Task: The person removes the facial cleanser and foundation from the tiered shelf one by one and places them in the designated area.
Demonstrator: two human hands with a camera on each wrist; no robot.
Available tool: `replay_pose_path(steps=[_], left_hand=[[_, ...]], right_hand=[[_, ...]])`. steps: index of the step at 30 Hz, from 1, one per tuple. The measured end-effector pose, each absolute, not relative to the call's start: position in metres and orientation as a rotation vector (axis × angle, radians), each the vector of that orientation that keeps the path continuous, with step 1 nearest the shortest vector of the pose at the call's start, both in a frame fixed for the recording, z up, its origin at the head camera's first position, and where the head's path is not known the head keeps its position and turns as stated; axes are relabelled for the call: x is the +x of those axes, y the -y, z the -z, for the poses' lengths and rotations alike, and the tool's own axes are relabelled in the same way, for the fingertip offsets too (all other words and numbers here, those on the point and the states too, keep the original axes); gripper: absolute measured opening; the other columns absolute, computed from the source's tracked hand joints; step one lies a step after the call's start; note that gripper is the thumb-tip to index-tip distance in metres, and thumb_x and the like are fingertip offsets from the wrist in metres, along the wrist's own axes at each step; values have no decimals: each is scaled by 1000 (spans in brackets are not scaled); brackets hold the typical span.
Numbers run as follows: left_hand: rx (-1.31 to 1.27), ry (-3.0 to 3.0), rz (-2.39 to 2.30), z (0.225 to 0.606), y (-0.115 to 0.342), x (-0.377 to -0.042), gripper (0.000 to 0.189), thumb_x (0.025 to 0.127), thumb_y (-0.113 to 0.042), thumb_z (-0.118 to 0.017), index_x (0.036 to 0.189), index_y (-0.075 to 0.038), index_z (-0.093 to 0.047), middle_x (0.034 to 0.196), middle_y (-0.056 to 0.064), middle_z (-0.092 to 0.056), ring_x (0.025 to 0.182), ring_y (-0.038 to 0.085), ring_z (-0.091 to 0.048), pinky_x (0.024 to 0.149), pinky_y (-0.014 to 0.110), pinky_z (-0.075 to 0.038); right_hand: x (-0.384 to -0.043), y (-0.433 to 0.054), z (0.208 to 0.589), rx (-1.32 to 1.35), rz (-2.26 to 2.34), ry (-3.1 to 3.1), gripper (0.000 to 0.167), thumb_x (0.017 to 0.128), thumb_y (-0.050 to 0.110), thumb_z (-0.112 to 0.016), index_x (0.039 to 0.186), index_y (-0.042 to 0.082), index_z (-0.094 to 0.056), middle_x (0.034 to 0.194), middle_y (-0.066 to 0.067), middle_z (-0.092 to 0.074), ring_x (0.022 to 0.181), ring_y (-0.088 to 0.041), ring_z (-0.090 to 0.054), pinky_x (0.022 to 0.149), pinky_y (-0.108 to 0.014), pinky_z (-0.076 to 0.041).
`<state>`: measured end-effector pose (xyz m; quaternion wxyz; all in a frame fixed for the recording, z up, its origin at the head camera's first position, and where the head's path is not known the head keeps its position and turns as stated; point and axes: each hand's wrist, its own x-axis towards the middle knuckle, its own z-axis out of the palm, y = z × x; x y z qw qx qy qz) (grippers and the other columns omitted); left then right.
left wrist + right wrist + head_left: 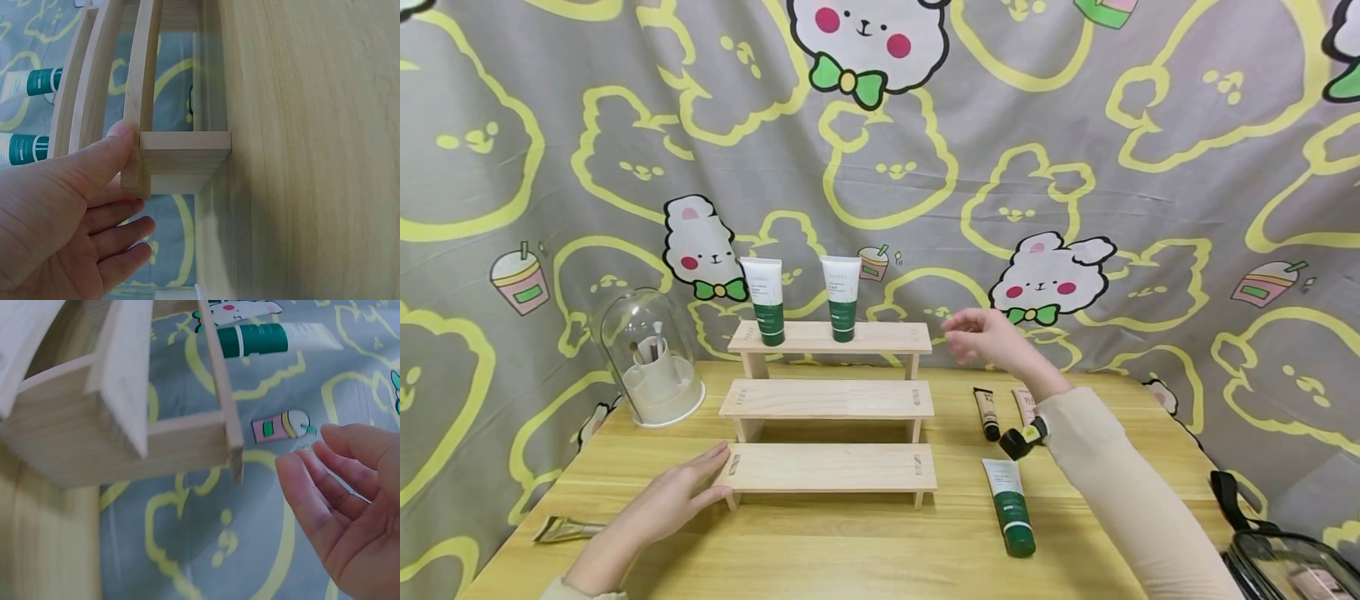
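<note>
A three-tier wooden display stand (827, 467) stands on the table. My left hand (658, 500) is at the left end of its lowest step; the left wrist view shows the thumb (119, 137) against that corner and the index finger partly hidden behind it. Two green-and-white squeeze tubes (767, 300) (842, 298) stand caps down on the top step. My right hand (981, 337), fingers loosely bent and holding nothing, hovers just right of the top step. Another green-and-white squeeze tube (1011, 508) lies on the table, below my right forearm.
Two small tubes, one gold-and-black (987, 414) and one pink (1023, 403), lie right of the stand. A clear dome (643, 358) with brushes stands at left. A gold-coloured item (561, 530) lies by my left wrist. A clear black-trimmed bag (1285, 562) sits at right.
</note>
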<state>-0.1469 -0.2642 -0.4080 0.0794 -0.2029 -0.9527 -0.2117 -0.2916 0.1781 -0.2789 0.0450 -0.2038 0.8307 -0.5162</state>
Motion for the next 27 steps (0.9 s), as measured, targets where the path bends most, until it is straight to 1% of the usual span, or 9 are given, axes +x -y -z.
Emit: replay_pose_path(steps=[1, 4, 7, 11, 14, 18, 20, 23, 27], left_hand=[[-607, 2852, 631, 408, 264, -147, 59, 88, -32, -60, 128, 9, -48, 134, 23, -42, 116, 40, -46, 96, 52, -35], [-604, 2860, 633, 408, 264, -146, 60, 88, -34, -60, 128, 9, -47, 134, 24, -42, 116, 40, -46, 96, 52, -35], [-602, 2865, 636, 407, 264, -146, 60, 88, -35, -60, 128, 9, -47, 134, 24, -42, 116, 40, -46, 96, 52, -35], [-604, 2865, 634, 408, 264, -146, 60, 88, -35, -60, 128, 9, -47, 134, 23, -42, 116, 40, -46, 96, 52, -36], [-604, 2865, 639, 407, 264, -146, 61, 88, -36, -59, 128, 8, -47, 134, 23, -42, 116, 40, -46, 96, 52, -36], [-606, 2864, 644, 407, 264, -147, 61, 88, -36, -59, 128, 9, -47, 134, 23, -42, 116, 40, -46, 96, 52, -36], [-610, 2863, 640, 406, 264, -147, 61, 88, -36, -59, 128, 9, -47, 134, 23, -42, 116, 40, -46, 96, 52, -36], [-616, 2860, 634, 406, 264, -147, 60, 89, -35, -59, 128, 9, -48, 134, 24, -42, 116, 40, -46, 96, 52, -36], [-614, 2852, 628, 407, 264, -147, 58, 89, -33, -60, 127, 9, -48, 133, 24, -43, 115, 40, -47, 96, 51, -36]], right_hand=[[-293, -173, 275, -630, 1587, -2540, 27, 89, 11, -61, 112, -4, -58, 94, -15, -61, 86, -38, -59, 72, -42, -55], [-297, -156, 263, -641, 1613, -2553, 26, 90, 11, -61, 111, -4, -58, 92, -16, -60, 87, -38, -58, 73, -44, -55], [-300, -141, 252, -656, 1641, -2562, 25, 90, 9, -59, 111, -5, -57, 94, -16, -60, 88, -37, -58, 74, -44, -55], [-307, -124, 241, -681, 1667, -2594, 27, 90, 10, -60, 112, -5, -58, 96, -15, -61, 91, -38, -58, 72, -41, -56], [-312, -113, 233, -717, 1683, -2607, 26, 90, 9, -60, 113, -4, -58, 97, -15, -62, 91, -38, -58, 73, -43, -55], [-317, -98, 223, -774, 1680, -2632, 25, 90, 10, -60, 111, -3, -59, 97, -15, -62, 89, -34, -59, 71, -42, -55], [-319, -91, 219, -786, 1673, -2652, 26, 90, 13, -61, 111, -2, -60, 97, -14, -63, 88, -30, -60, 69, -38, -56], [-321, -81, 215, -807, 1685, -2669, 25, 90, 14, -62, 110, -1, -61, 97, -15, -63, 85, -26, -60, 66, -34, -56], [-323, -70, 212, -851, 1732, -2649, 24, 89, 13, -62, 108, -1, -62, 95, -17, -63, 82, -24, -60, 63, -33, -56]])
